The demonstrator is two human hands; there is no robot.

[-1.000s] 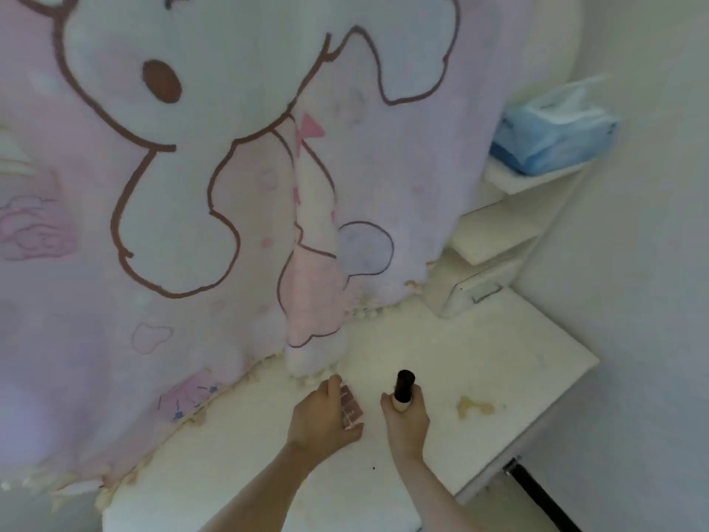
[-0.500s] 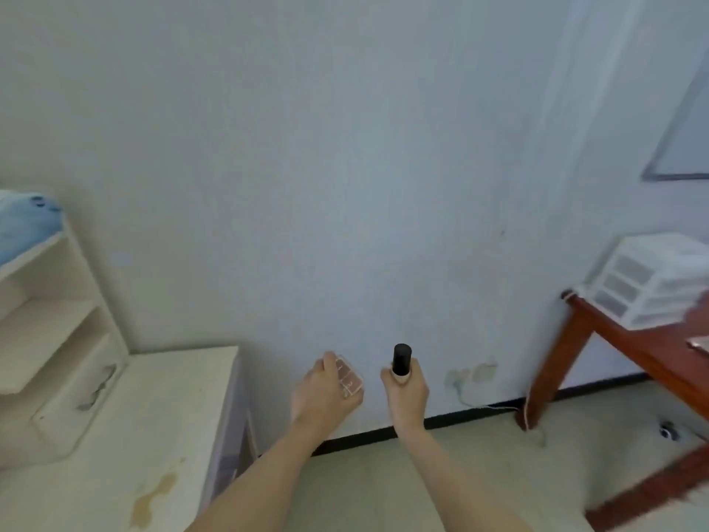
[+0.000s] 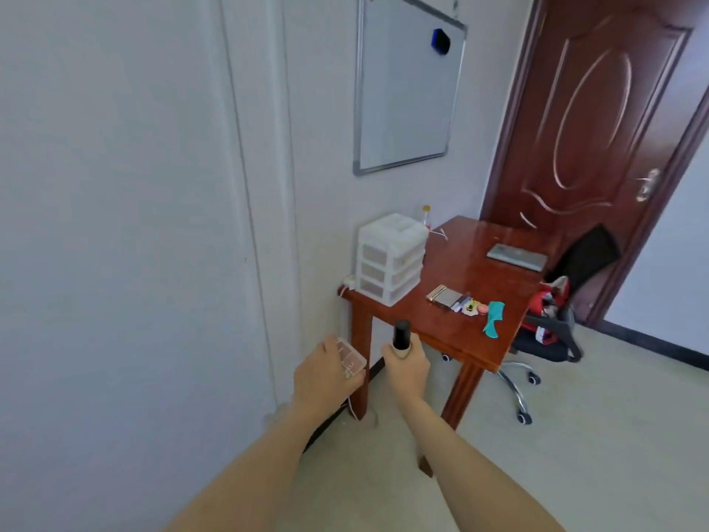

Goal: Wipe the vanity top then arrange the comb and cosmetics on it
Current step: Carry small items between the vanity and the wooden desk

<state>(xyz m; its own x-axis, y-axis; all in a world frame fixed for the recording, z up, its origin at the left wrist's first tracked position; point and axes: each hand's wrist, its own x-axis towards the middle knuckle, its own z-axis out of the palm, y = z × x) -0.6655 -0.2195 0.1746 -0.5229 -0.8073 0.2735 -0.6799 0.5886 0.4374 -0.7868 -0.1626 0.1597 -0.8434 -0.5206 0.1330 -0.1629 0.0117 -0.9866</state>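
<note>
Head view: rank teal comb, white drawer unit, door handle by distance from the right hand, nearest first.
From the right hand, which holds a black-capped bottle:
1. White drawer unit, on the near left corner of the red table.
2. Teal comb, toward the table's front right edge. Close to the drawer unit; order uncertain.
3. Door handle, far right, clearly farthest.

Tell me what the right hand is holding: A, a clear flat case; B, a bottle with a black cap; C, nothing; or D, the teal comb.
B: the right hand is wrapped around an upright bottle with a black cap, while the clear flat case is in the left hand and the teal comb lies on the wooden table.
</note>
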